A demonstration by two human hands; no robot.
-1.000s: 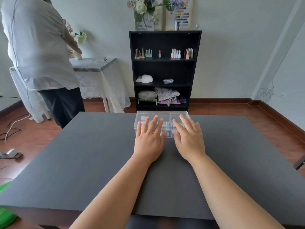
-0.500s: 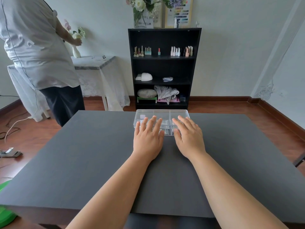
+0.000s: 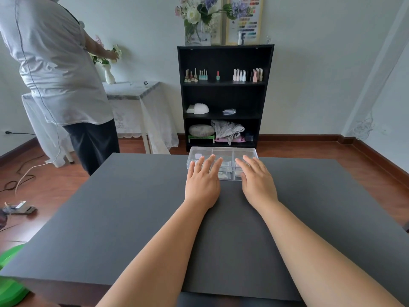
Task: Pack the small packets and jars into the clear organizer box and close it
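Your big gray table [image 3: 110, 218] fills most of what you see. The clear box [image 3: 222, 155] sits on it at the far edge, in the middle, and everything here is told from that box.

Behind the box, against the wall, stands a black shelf [image 3: 224, 96]. It has small bottles [image 3: 247, 75] on its top board and folded cloth [image 3: 228, 130] near the bottom. A vase of flowers [image 3: 199, 21] stands on top of it. Far to the left of the box, another person [image 3: 59, 74] in a white top stands with their back to you at a small table with a lace cloth [image 3: 137, 105].

Your two arms reach out toward the box from the near side. Your left hand [image 3: 202, 185] lies flat, palm down, with its fingers [image 3: 207, 165] stretched out straight and a little apart. The fingertips rest on the left part of the box's top. It grips nothing.

Your right hand [image 3: 257, 182] is flat too, palm down, fingers spread and straight, with the tips on the right part of the box's top. It also grips nothing.

The box looks shut. Through its clear top you can see dividers and some small pale packets [image 3: 225, 172] between your hands. You cannot tell what the other small things inside are.
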